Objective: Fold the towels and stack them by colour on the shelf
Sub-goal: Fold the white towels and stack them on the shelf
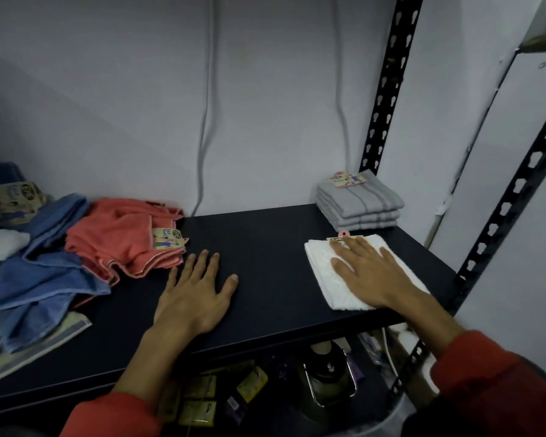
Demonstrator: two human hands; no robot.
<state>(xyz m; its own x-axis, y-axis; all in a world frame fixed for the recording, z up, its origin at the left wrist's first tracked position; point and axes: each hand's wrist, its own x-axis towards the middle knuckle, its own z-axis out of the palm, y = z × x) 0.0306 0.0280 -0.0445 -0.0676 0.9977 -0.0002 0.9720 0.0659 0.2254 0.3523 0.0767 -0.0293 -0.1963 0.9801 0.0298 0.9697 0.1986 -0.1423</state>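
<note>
A folded white towel (322,269) lies on the right of the black shelf (265,247). My right hand (372,275) rests flat on it, fingers spread. Behind it, in the back right corner, stands a neat stack of folded grey towels (360,203) with a paper label on top. My left hand (196,294) lies flat and open on the bare shelf in the middle. Just left of that hand sits a crumpled heap of coral towels (120,238) with a label. Loose blue towels (44,279) spill out further left.
At the far left lie a white cloth (0,244), a dark blue towel with a label (7,190) and a pale cloth (44,345) under the blue ones. Black slotted uprights (388,89) frame the right side. Two cables hang down the wall. Boxes and a kettle sit below.
</note>
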